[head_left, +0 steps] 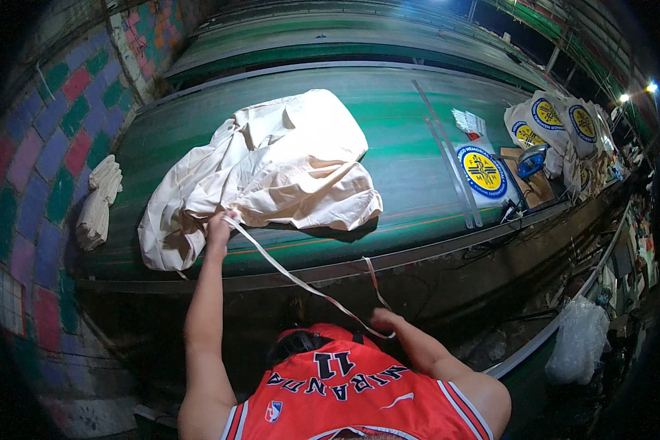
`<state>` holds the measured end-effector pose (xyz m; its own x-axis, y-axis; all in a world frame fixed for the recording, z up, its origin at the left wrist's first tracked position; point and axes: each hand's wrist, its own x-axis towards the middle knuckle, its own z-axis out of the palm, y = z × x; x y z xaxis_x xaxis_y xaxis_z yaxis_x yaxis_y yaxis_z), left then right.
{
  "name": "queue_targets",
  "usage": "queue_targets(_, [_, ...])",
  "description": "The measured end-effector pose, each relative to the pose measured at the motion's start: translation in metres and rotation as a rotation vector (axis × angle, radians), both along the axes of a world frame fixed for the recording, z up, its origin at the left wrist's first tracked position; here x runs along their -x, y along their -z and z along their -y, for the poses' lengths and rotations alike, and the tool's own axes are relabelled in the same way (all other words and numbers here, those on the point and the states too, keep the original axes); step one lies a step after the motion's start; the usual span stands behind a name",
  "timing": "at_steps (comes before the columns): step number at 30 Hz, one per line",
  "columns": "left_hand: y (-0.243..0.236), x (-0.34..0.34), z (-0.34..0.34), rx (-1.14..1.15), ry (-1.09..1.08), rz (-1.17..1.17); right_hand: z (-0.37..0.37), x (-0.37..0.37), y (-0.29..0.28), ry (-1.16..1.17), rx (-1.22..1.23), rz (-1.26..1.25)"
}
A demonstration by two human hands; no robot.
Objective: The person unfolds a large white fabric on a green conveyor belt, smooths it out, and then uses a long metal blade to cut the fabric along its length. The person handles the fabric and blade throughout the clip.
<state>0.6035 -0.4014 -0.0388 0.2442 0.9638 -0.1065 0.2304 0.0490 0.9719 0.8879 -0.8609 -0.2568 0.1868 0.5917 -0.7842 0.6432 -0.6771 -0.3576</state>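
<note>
the person's left hand (219, 226) has its fingers clenched on the near edge of a cream cloth (301, 154) heaped on the green table (400, 128), where a pale strap (290, 275) emerges. the strap sags past the table's near rim to the right hand (385, 317), whose fingers are closed around it, above a red jersey (330, 411).
</note>
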Motion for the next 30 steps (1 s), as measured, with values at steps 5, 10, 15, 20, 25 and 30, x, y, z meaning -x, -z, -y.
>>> queue_targets(5, [-0.005, -0.022, 0.029, -0.002, 0.661, -0.455, -0.117, -0.028, -0.102, 0.323, -0.900, -0.133])
queue_targets(10, [-0.019, -0.014, 0.030, 0.221, 1.402, -0.848, -0.195, -0.090, -0.151, 0.734, -0.983, 0.482])
queue_targets(15, [-0.027, -0.018, 0.006, 0.096, 1.031, -0.907, -0.235, -0.114, -0.166, 0.956, -0.966, 0.161])
queue_targets(20, [-0.007, -0.062, 0.005, -0.525, 0.597, -0.539, -0.241, -0.075, -0.225, 0.498, -0.858, -0.543])
queue_targets(25, [0.024, -0.104, 0.019, -0.669, 0.683, -0.409, -0.212, -0.086, -0.240, 0.075, -0.580, -0.786])
queue_targets(30, [0.033, -0.121, -0.007, -0.461, 0.618, -0.371, -0.249, -0.108, -0.161, 0.977, -0.672, -0.283])
